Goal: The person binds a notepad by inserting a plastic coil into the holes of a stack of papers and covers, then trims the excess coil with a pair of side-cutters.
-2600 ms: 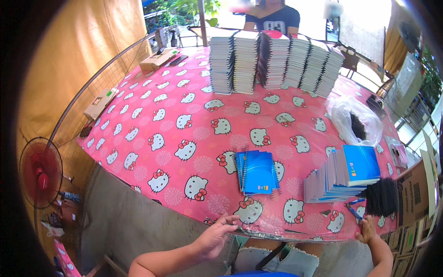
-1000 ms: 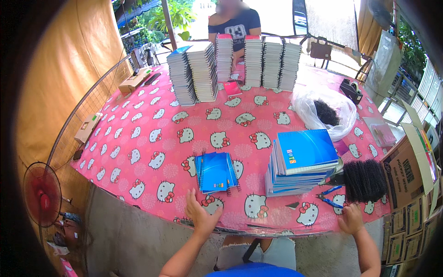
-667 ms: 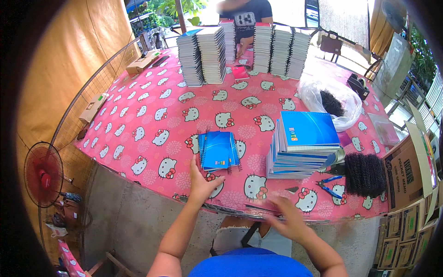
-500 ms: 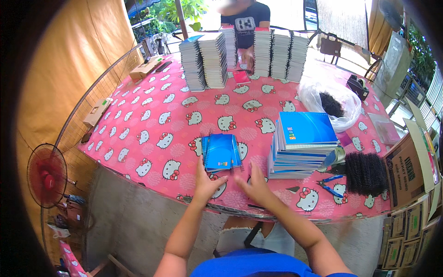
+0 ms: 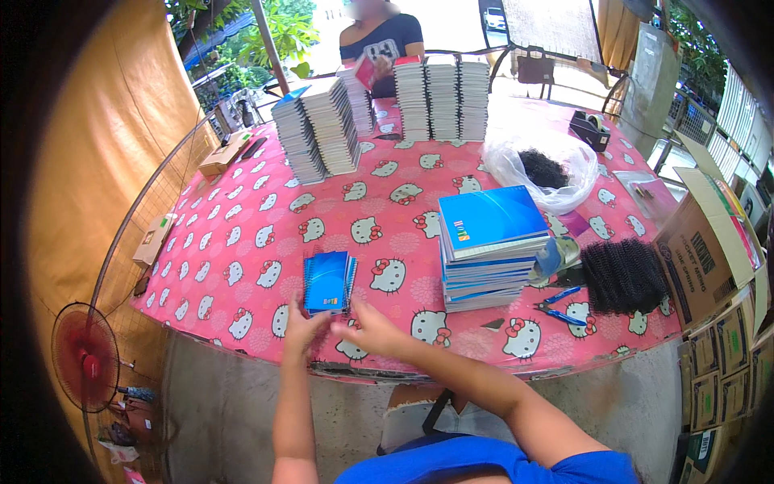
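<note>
A small pile of blue spiral-bound notebooks (image 5: 329, 278) lies near the front edge of the table, its covers slightly out of line. My left hand (image 5: 303, 327) grips its lower left corner, the thumb along the near edge. Against the lower right side rests my right hand (image 5: 369, 329), fingers at the edge, so the pile sits between both hands. To the right stands a taller stack of larger blue notebooks (image 5: 490, 222), apart from my hands.
Blue-handled pliers (image 5: 563, 306) and black spiral coils (image 5: 625, 274) lie right, beside an open carton (image 5: 705, 250). A plastic bag (image 5: 504, 161) holds more black coils. Tall notebook stacks (image 5: 332, 125) stand at the back. Across the table a person (image 5: 383, 40) holds a red notebook.
My right hand has moved in to the small notebook pile, which now looks neater. The whole view has shifted. Across the table, the person has raised a red notebook.
</note>
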Demonstrator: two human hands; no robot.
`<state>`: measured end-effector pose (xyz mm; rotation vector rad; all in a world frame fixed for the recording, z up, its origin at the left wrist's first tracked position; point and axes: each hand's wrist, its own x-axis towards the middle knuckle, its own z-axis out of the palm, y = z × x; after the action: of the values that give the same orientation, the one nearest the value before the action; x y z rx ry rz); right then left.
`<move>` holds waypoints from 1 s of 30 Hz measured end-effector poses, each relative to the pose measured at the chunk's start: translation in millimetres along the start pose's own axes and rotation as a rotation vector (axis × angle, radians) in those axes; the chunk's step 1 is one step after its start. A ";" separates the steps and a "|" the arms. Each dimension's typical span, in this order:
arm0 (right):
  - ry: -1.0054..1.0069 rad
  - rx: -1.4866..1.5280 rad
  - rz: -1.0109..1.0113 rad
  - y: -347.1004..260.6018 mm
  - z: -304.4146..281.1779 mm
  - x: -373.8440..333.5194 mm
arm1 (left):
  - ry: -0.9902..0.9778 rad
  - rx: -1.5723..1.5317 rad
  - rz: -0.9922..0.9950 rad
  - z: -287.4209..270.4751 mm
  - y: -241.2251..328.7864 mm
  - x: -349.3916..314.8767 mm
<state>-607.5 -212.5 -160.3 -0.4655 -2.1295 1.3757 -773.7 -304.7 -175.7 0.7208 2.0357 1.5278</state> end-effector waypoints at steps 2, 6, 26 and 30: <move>-0.057 0.164 -0.159 -53.6 -65.8 -56.2 | 0.094 0.139 -0.023 -3.8 20.9 -9.3; 0.738 0.128 0.061 -27.0 -185.0 -136.5 | -0.006 -0.234 0.095 27.9 58.3 -35.0; 0.382 0.552 0.582 52.9 -191.8 -99.0 | -0.396 -0.487 -0.396 204.2 67.2 -53.4; 0.462 0.278 0.452 127.8 -158.9 -86.7 | -0.450 -0.807 -0.316 182.0 46.0 -48.5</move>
<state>-442.3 -94.2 -248.6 -1.0791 -1.4858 1.5835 -611.8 -198.0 -173.9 0.3431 1.0082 1.6212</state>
